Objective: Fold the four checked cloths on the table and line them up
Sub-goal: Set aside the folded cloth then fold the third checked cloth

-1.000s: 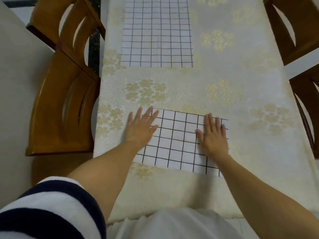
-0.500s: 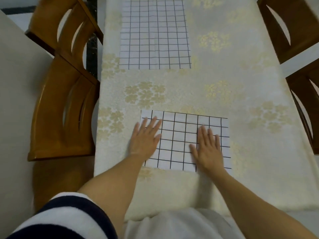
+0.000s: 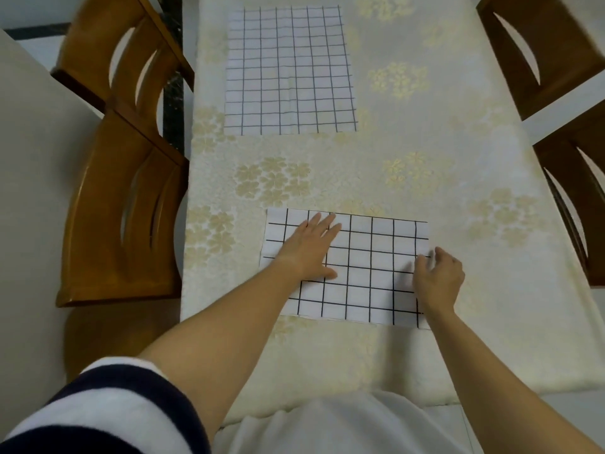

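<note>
A white checked cloth, folded into a rectangle, lies on the table near me. My left hand rests flat on its left part, fingers straight and pointing away. At the cloth's right edge my right hand has its fingers curled and pinches that edge, which looks slightly raised; this hand is blurred. A second checked cloth with a finer grid lies spread flat farther up the table, untouched.
The table wears a cream cloth with gold flowers. Two wooden chairs stand along its left side and two darker ones along its right. The front edge runs just before my body.
My right hand has slid from flat on the cloth to its right edge and curled its fingers there. My left hand has moved further onto the cloth.
</note>
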A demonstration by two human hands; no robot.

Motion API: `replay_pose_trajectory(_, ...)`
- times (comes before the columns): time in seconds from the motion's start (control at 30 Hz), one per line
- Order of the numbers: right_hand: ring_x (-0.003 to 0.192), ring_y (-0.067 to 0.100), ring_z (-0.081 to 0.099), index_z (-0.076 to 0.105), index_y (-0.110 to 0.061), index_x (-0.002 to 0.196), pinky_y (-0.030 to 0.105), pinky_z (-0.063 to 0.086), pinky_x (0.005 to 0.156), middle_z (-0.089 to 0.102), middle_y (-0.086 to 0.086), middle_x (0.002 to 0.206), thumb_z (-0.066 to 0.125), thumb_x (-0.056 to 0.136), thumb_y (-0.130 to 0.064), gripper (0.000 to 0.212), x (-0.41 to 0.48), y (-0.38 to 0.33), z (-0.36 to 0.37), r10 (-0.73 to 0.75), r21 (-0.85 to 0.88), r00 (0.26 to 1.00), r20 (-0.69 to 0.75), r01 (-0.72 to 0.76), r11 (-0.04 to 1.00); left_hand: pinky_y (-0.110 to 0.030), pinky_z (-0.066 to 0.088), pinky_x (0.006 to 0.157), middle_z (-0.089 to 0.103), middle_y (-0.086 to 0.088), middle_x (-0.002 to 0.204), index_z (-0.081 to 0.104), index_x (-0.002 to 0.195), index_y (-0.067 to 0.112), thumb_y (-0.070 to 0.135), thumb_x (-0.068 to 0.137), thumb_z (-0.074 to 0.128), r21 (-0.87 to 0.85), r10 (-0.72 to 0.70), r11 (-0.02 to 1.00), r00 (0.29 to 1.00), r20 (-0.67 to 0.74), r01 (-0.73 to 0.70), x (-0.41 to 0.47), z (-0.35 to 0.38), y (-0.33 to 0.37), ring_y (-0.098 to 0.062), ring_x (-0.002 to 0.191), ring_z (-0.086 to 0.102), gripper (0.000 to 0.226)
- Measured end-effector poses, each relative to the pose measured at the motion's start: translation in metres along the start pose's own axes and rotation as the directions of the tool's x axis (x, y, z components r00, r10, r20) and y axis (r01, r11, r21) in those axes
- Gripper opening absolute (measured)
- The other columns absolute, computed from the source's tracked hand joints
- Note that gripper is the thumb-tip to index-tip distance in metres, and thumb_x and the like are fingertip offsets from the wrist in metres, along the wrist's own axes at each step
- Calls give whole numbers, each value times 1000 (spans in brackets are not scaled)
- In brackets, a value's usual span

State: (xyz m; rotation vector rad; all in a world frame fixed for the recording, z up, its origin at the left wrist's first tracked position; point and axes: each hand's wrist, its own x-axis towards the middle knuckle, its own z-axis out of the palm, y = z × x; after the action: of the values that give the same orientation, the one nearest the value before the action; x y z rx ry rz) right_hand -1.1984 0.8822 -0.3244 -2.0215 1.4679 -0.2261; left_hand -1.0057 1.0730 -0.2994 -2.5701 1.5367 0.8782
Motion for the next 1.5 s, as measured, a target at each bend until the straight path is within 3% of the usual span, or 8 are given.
replay_pose_trajectory(0.13,118,34,57,54,-2,132,37,42,96,62,16,125,58,94,-34,51,16,-4,-18,213,141,971,109,-228,963,-62,2,122,-31,2,163,-17,158,28,67,76,73,48,-85,996,986,146,79,14,-3,4,-27,153,-18,127)
replay_pose_trajectory(0.27,71,26,55,43,-22,77,32,42,63,52,10,85,67,69,-68,53,34,7,-28,328,83,884,333,-374,924,-69,4,118,-35,3,161,-19,157,30,63,66,83,25,-133,991,969,209,130,20,-9,12,-27,152,-22,142)
replay_pose_trajectory(0.4,50,20,34,44,-12,64,28,28,52,39,6,57,73,85,-48,51,37,0,-44,340,59,812,474,-415,908,-72,2,116,-41,2,158,-25,155,30,64,61,86,43,-158,987,959,237,152,21,-9,15,-28,151,-26,150)
replay_pose_trajectory(0.73,50,22,46,56,-11,74,31,43,51,48,5,59,79,83,-38,37,14,-1,-43,318,294,830,458,-479,827,-81,1,108,-54,0,148,-40,146,33,65,53,89,74,-220,975,927,303,208,21,-8,27,-33,144,-38,162)
replay_pose_trajectory(0.83,89,35,69,68,2,102,50,60,80,71,16,95,85,76,-43,54,14,-2,-47,393,231,767,507,-560,796,-81,0,107,-56,-1,146,-42,144,33,64,52,90,87,-245,970,912,330,229,23,-9,31,-34,142,-40,163)
replay_pose_trajectory(1.1,67,18,53,67,-2,84,32,40,62,63,1,71,64,85,-34,32,-7,-22,-60,52,171,943,329,-113,979,-82,0,106,-59,-2,143,-46,140,35,67,51,89,95,-255,967,906,338,236,22,-10,33,-35,141,-43,165)
replay_pose_trajectory(1.4,50,5,36,46,-19,70,27,33,54,42,-4,57,59,97,-22,29,-47,-78,-69,-175,265,926,335,85,961,-83,-1,105,-59,-4,142,-46,140,33,68,49,89,85,-264,965,907,327,250,20,-10,37,-36,140,-43,167)
replay_pose_trajectory(1.5,66,10,64,59,-25,92,34,54,63,66,-5,77,56,98,-17,10,-61,-106,-67,-222,311,907,358,108,944,-83,2,105,-54,-3,148,-42,144,34,70,46,89,60,-236,972,927,291,228,17,-9,33,-36,143,-39,167)
